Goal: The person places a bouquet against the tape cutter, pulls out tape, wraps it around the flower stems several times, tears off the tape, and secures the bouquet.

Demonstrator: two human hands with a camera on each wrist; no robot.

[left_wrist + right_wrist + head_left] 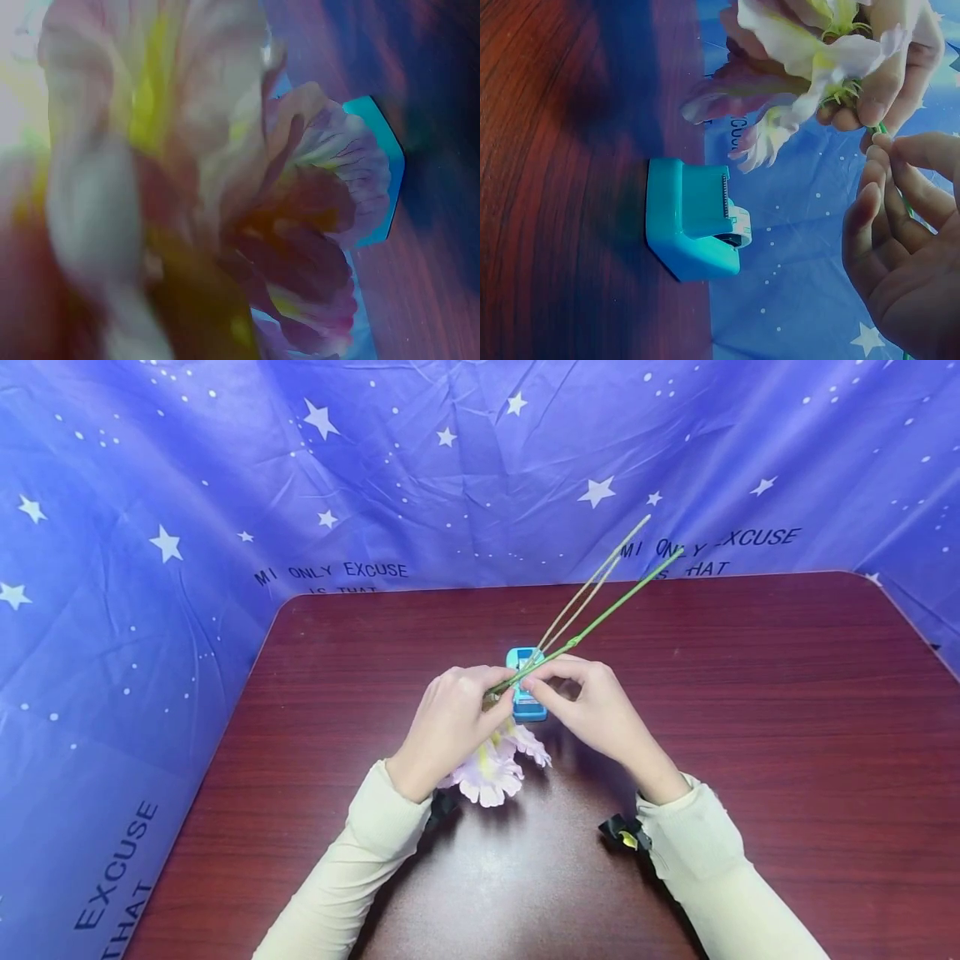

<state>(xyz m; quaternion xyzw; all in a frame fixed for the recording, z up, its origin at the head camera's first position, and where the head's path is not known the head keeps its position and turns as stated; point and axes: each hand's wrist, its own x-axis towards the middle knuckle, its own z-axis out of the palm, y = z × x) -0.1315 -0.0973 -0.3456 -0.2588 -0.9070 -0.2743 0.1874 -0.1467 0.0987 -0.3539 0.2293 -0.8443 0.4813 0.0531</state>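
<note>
My left hand [453, 714] grips a bundle of artificial flowers by the stems, just behind the blooms. Pale pink petals [487, 777] with yellow centres hang below that hand; up close, they fill much of the left wrist view. A green stem [622, 600] and thinner yellowish stems [630, 541] point away to the far right. Thumb and fingertips of my right hand [603, 710] pinch at the green stem, right beside the left fingers. Beneath the hands stands a turquoise tape dispenser [682, 217], with a toothed cutting edge and a roll of tape in it.
The dark red wooden table [750, 693] has rounded far corners. Behind and to the left hangs a blue cloth [450, 485] with white stars and black lettering. A black strap with a yellow spot [618, 833] sits at the right wrist.
</note>
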